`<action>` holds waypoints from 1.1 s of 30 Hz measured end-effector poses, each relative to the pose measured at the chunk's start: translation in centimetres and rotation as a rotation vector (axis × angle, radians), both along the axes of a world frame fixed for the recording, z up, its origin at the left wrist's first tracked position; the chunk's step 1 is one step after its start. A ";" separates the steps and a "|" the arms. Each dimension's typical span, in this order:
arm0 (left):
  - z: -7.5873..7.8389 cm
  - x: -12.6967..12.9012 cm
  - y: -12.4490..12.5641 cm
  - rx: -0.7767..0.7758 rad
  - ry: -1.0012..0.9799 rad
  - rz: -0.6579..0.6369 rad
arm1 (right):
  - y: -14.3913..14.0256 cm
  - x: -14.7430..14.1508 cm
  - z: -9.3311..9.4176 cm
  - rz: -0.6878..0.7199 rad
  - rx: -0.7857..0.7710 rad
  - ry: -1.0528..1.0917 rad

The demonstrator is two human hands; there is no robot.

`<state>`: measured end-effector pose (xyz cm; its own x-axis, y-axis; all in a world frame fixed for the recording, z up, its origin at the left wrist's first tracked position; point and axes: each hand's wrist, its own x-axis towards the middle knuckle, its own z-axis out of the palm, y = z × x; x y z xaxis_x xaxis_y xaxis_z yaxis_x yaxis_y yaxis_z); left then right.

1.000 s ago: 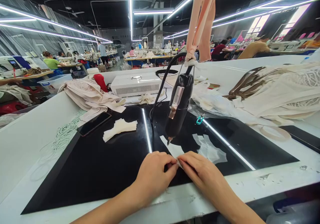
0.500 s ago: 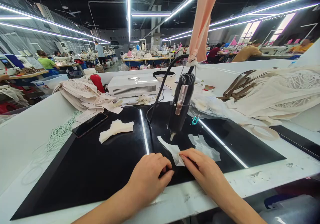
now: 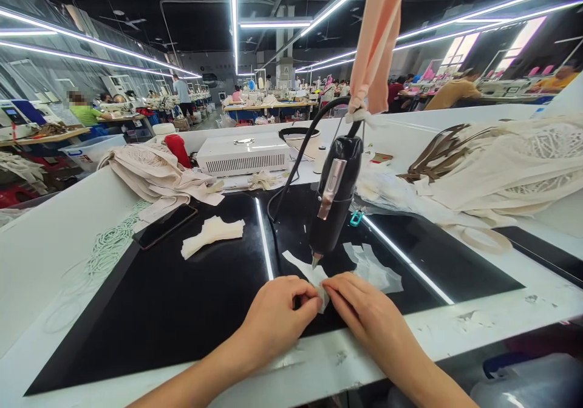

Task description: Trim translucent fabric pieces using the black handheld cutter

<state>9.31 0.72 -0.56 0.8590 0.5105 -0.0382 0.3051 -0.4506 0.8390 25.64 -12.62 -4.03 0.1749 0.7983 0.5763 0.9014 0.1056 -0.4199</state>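
Pinching a small white fabric piece (image 3: 319,283) on the black mat (image 3: 182,299): left hand (image 3: 273,320), right hand (image 3: 364,314), fingertips closed on it. Hanging black corded hand tool (image 3: 334,198) tip sits just above (burn or nick risk if fingers creep up).

The hanging black tool (image 3: 334,198) blocks twelve o'clock just above both hands, while the black mat (image 3: 173,311) lies open toward nine.

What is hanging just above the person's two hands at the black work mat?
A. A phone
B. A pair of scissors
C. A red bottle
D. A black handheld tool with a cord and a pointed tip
D: a black corded tool hangs from a peach strap, its pointed tip just above the small white fabric piece pinched between the left hand and right hand.
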 end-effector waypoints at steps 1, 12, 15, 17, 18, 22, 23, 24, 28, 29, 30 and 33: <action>-0.1 -0.1 0.0 -0.004 0.000 0.001 | 0.0 0.1 -0.1 -0.007 0.003 0.004; 0.0 -0.2 -0.1 -0.002 -0.024 0.023 | -1.0 -0.2 1.4 -0.028 -0.171 0.233; 0.1 -0.3 -0.2 -0.012 -0.018 0.037 | -1.0 -0.6 1.4 -0.011 -0.210 0.263; 0.1 -0.3 -0.2 -0.015 -0.010 0.040 | -0.9 -0.8 1.2 -0.008 -0.207 0.257; 0.1 -0.3 -0.3 -0.018 -0.007 0.041 | -0.9 -0.9 1.1 -0.011 -0.202 0.249; 0.0 -0.3 -0.3 -0.030 -0.003 0.048 | -0.8 -1.0 0.9 -0.024 -0.187 0.211; 0.0 -0.3 -0.3 -0.026 -0.002 0.050 | -0.8 -0.9 0.9 -0.029 -0.180 0.207; 0.1 -0.3 -0.3 -0.020 0.000 0.051 | -0.8 -0.8 0.9 -0.037 -0.172 0.210; 0.2 -0.4 -0.3 -0.015 0.008 0.041 | -0.9 -0.2 0.9 -0.072 -0.161 0.247; 0.2 -0.4 -0.4 -0.018 0.007 0.038 | -0.9 -0.2 0.9 -0.075 -0.169 0.255; 0.2 -0.3 -0.4 -0.020 0.005 0.037 | -0.9 -0.2 0.9 -0.076 -0.177 0.261; 0.1 -0.3 -0.4 -0.018 -0.010 0.031 | -0.9 -0.4 0.7 -0.056 -0.205 0.283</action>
